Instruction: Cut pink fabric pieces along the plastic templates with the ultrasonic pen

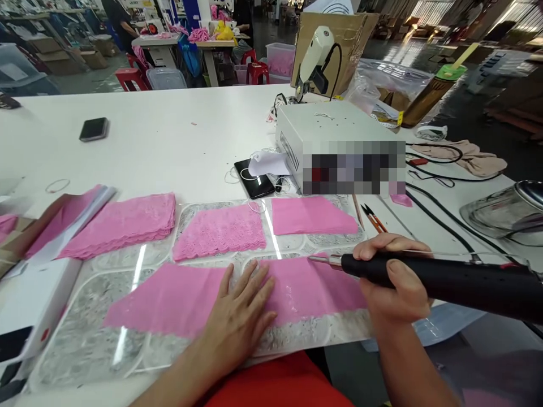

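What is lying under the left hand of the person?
Pink cloth shows on both sides of the left hand, lying on a grey-patterned mat. Whether it joins underneath is covered, so I cannot tell.

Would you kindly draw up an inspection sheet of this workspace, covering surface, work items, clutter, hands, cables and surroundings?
Surface: white table, patterned mat along its near side.
Work items: pink fabric on the mat; black handheld tool, tip at the fabric's far edge, contact unclear.
Clutter: dark phone-like device; black tablet-like device, partly under white paper.
Hands: left hand flat on the fabric, fingers spread; right hand grips the tool.
Cables: black cables cross the table's right side.
Surroundings: red stools beyond the table.
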The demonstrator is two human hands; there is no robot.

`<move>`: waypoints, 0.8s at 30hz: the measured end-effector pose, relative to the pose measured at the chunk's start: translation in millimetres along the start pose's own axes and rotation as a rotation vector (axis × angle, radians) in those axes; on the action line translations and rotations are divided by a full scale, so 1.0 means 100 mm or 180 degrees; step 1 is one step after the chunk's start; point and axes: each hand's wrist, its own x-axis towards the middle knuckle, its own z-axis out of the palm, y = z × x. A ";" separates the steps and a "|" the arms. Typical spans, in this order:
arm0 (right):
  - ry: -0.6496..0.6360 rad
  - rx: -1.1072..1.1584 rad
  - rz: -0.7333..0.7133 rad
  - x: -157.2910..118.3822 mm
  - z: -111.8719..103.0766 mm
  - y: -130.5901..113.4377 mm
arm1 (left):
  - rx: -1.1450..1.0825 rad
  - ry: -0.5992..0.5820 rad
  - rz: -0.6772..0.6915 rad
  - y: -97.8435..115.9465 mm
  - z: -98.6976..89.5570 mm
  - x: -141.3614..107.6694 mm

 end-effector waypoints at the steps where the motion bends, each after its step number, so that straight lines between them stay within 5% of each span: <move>1: 0.0001 -0.0002 -0.0009 0.00 0.00 0.01 | 0.0013 0.0002 0.0002 0.00 0.00 0.00; 24: -0.0280 0.0057 0.0180 -0.09 0.18 0.00 | -0.0050 0.0089 -0.0161 -0.03 0.01 -0.06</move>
